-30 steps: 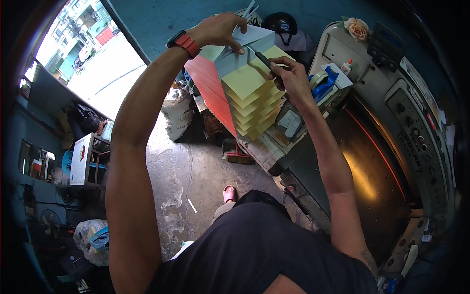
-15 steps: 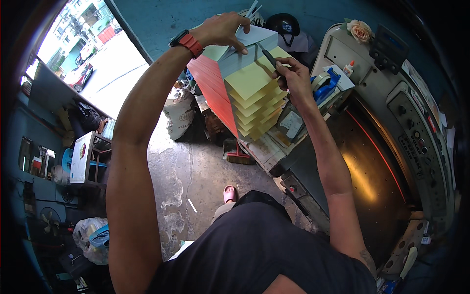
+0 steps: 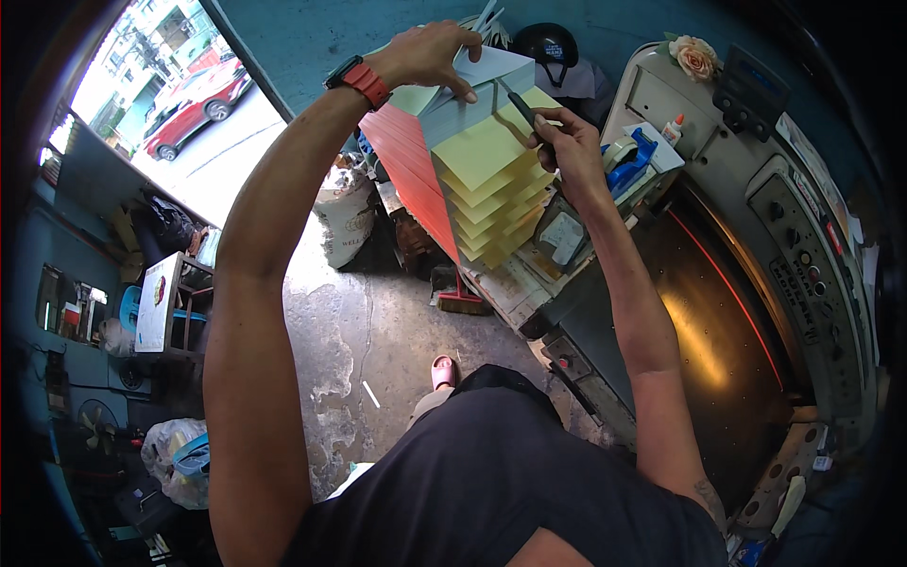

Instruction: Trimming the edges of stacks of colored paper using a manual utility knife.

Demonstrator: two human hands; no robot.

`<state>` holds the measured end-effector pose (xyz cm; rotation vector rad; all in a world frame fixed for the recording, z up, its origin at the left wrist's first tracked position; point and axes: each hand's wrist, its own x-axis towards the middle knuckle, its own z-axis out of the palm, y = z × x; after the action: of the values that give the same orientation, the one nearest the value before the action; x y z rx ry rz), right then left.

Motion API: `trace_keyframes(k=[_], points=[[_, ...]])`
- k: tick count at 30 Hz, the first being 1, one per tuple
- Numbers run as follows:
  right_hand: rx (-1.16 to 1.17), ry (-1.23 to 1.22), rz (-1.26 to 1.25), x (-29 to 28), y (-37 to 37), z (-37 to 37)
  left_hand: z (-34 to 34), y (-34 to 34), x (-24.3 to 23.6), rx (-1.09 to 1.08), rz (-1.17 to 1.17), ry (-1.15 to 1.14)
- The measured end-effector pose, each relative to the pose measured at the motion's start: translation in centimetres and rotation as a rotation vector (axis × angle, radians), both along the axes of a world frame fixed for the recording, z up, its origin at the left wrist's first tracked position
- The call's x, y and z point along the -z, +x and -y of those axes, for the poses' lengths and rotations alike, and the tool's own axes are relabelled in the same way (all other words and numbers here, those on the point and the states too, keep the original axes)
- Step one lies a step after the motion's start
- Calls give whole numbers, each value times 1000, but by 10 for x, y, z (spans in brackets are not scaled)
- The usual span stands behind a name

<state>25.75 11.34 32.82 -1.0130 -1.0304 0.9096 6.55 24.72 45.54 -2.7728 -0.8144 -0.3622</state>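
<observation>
A tall pile of paper stands in front of me, with white sheets (image 3: 496,64) on top and fanned blocks of yellow paper (image 3: 482,151) on the near side. Over its top edge lies my left hand (image 3: 430,59), thumb and fingers spread, touching the white sheets. My right hand (image 3: 572,151) is closed round the dark handle of a slim knife-like tool (image 3: 520,106). The tool's thin tip points up and left at the pile's side, where white meets yellow. Red sheets (image 3: 411,165) slope down along the pile's left side.
Right of the pile sit a blue tape dispenser (image 3: 631,163), a glue bottle (image 3: 673,129) and a large machine with a dark metal bed (image 3: 709,312). Behind is a black helmet (image 3: 545,47). A white sack (image 3: 345,222) and a broom (image 3: 463,300) stand on the floor.
The tool and right hand have shifted only slightly. My left hand stays on the pile. Outside the doorway, the red car has come further into view.
</observation>
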Motion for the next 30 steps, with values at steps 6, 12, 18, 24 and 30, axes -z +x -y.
trace_keyframes(k=[6, 12, 18, 24, 30], points=[[-18, -1, 1, 2, 0, -2, 1, 1, -1, -50, -29, -65], [-12, 3, 4, 2, 1, -2, -2, -1, 1, 9, 21, -5], [-15, 7, 2, 3, 1, -1, -3, 0, 1, -11, 3, -2], [-9, 5, -11, 4, 0, -2, -1, 0, 0, 10, 11, 2], [-14, 3, -28, 6, 0, -3, -3, 0, 0, 14, 10, -8]])
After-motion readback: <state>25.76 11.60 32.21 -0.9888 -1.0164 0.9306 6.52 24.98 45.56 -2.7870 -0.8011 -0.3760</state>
